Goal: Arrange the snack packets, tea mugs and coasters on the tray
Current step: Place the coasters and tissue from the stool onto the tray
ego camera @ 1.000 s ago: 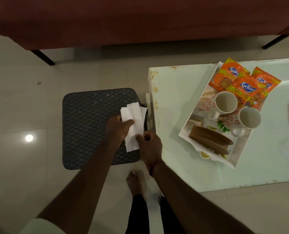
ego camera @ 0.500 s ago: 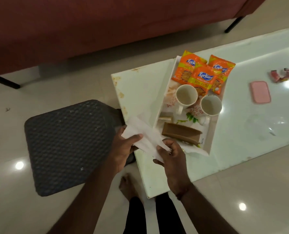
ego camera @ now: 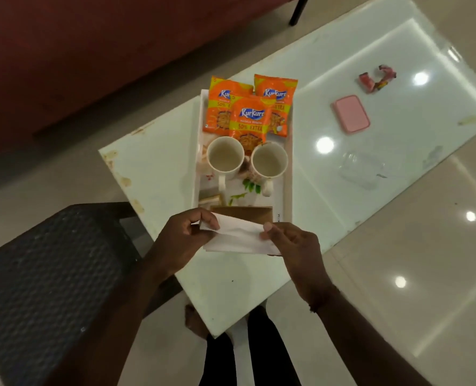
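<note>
Above the near edge of the glossy white table (ego camera: 225, 291), my left hand (ego camera: 184, 240) pinches one end of the folded white paper napkin (ego camera: 239, 238) and my right hand (ego camera: 292, 246) pinches the other. Its long axis runs nine-to-three. The white rectangular tray (ego camera: 286, 190) sits at twelve, equally near both hands.

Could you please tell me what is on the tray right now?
Three snack packets at the far end, two empty mugs midway, brown coasters nearest. Napkins, pinched by the left hand and right hand, hide the near edge of the tray.
</note>
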